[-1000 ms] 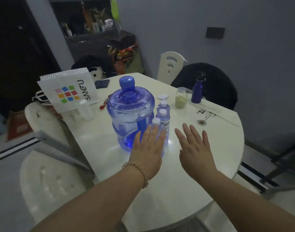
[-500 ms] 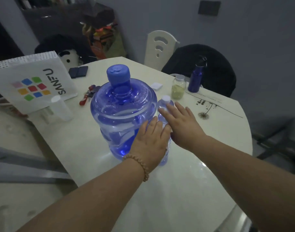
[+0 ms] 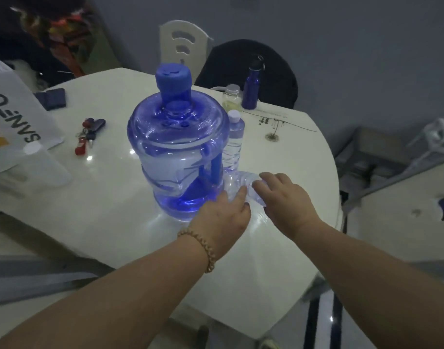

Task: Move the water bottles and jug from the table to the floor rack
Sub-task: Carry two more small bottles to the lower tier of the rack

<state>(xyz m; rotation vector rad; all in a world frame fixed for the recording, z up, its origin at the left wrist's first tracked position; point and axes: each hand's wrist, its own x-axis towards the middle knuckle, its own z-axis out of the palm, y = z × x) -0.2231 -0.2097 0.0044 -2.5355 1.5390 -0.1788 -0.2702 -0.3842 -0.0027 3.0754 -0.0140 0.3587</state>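
Bottle (image 3: 241, 183) now tipped, both hands on it.
Your right hand (image 3: 284, 200) curls round it at the jug's (image 3: 178, 152) 4 o'clock; left hand's (image 3: 223, 217) grip unclear.

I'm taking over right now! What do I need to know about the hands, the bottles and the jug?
The jug stands upright on the table; no hand grips it.
The left hand is open, its fingers touching the tipped bottle, which seems to lie low by the jug's base.
The right hand has its fingers curled over that same bottle.
The standing bottle is upright just right of the jug, untouched.
Done: nothing has left the table yet.
Left: both bottles and the jug all need moving down.
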